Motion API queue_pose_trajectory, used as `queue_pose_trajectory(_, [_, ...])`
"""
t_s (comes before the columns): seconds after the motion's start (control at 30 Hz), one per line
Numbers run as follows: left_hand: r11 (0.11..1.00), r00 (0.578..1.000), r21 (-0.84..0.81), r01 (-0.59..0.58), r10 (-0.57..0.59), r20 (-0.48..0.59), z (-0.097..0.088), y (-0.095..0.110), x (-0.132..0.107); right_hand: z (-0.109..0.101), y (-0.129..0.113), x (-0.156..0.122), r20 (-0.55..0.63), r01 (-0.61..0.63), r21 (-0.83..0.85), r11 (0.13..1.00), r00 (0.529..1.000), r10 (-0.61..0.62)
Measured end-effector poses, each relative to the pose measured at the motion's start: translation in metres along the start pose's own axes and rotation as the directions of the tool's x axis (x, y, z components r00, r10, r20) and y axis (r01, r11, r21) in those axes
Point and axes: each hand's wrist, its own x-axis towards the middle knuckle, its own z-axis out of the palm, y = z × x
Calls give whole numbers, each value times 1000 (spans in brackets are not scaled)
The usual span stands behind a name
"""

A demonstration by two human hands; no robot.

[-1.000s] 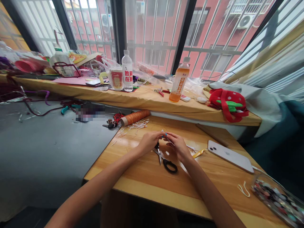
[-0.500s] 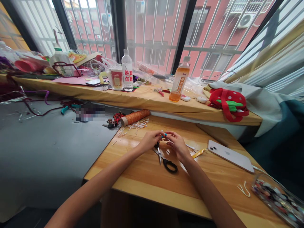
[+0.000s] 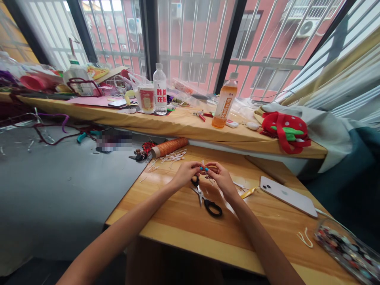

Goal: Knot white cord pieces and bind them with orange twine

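My left hand (image 3: 185, 174) and my right hand (image 3: 221, 178) meet above the wooden table (image 3: 178, 213), fingertips pinched together on a short piece of thin white cord (image 3: 204, 168). The cord's ends stick up and hang down between my fingers. Black-handled scissors (image 3: 208, 200) lie on the table just under my hands. A spool of orange twine (image 3: 169, 146) lies at the table's far edge, with loose white cord scraps (image 3: 169, 158) beside it.
A white phone (image 3: 287, 194) lies face down at the right. A clear container of beads (image 3: 347, 249) sits at the near right corner. On the cloth-covered sill stand a water bottle (image 3: 159, 89), an orange drink bottle (image 3: 225, 101) and a red strawberry bag (image 3: 285, 128).
Both hands have lifted slightly and shifted away from me, still pinching the white cord. The scissors have not moved.
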Motion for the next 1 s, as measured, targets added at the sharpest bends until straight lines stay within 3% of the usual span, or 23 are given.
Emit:
queue_pose_trajectory(0.4, [999, 999, 47, -25, 23, 35, -2, -1, 0, 2, 3, -4, 108, 113, -194, 974, 990, -94])
queue_pose_trajectory(0.67, [992, 998, 117, -49, 44, 44, -2, 3, -2, 3, 3, -6, 64, 149, -255, 955, 988, -137])
queue_pose_trajectory(1.0, [990, 991, 94, -106, 97, 95, -2, -1, -2, 4, 2, -5, -64, 45, -77, 996, 997, -50])
